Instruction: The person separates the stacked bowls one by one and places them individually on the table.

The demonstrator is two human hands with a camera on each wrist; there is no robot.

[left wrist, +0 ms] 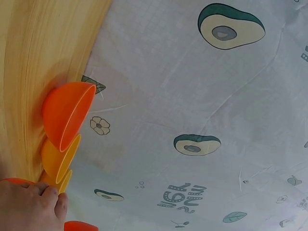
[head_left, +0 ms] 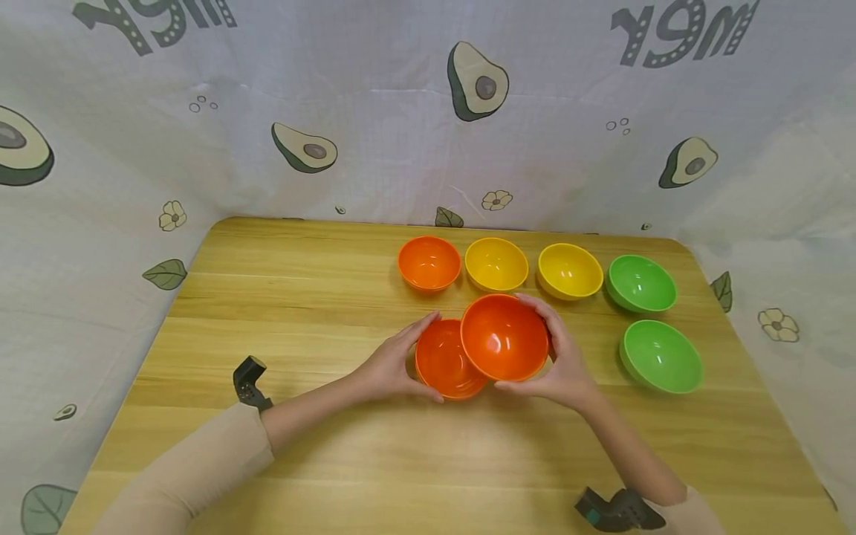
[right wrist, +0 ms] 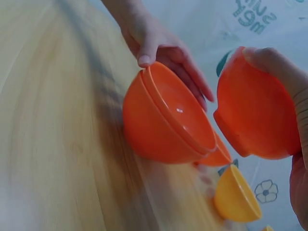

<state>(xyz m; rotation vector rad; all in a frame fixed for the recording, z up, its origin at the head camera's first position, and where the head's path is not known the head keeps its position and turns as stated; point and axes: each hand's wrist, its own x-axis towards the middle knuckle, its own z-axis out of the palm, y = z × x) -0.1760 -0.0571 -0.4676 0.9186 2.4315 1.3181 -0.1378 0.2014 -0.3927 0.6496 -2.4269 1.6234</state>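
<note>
My left hand holds an orange bowl low over the wooden table, thumb and fingers on opposite sides of its rim. A double rim shows on this bowl in the right wrist view, as if one bowl sits inside another. Up and to its right, my right hand grips another orange bowl by its sides, tilted and partly covering the first in the head view. From the right wrist, the raised bowl shows its underside and stands apart from the lower one.
Along the back of the wooden table stand an orange bowl, two yellow bowls and a green bowl. Nearer on the right is another green bowl. A printed cloth hangs behind.
</note>
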